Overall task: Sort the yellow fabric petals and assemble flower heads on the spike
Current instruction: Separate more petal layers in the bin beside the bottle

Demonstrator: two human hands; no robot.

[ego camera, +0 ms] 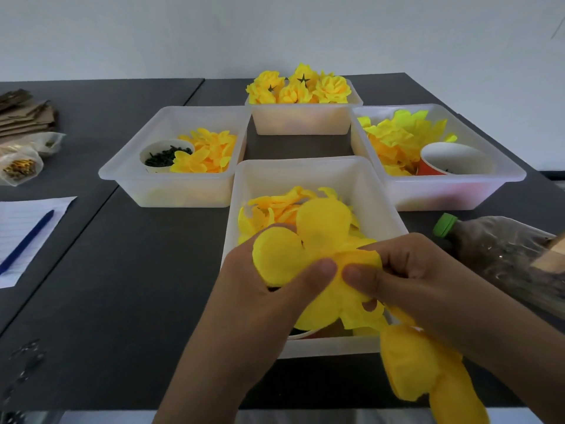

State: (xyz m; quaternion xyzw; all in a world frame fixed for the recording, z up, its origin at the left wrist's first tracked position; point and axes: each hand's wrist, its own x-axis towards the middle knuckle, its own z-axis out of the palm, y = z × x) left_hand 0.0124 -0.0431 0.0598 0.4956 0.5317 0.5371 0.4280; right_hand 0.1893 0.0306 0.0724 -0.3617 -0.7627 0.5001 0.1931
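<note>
- Yellow fabric petals (321, 240): a bunch of rounded layers held up over the near tub (385, 209), at the front of the table (137, 270).
- Left hand (260, 304): thumb pressed on the front of the petals, fingers (281, 228) curled behind them, so pinching the bunch.
- Right hand (409, 280): thumb and fingers closed on a fold of the same petals, thumb tip just beside the left thumb.
- More yellow petal pieces (428, 371) hanging below the right hand, past the near rim of the tub.
- Loose petals (275, 209) lying inside the near tub, behind the hands.
- Left tub (171, 185): a heap of petals plus a paper cup (165, 156) of dark green bits.
- Right tub (477, 191): bright petals and a tipped orange cup (452, 160).
- Far tub (302, 120): finished yellow flower heads (302, 87), some showing dark star-shaped backs.
- Bottle with a green cap (444, 225) on its side at the right.
- Blue pen (27, 240) on lined paper (18, 215) at the left.
</note>
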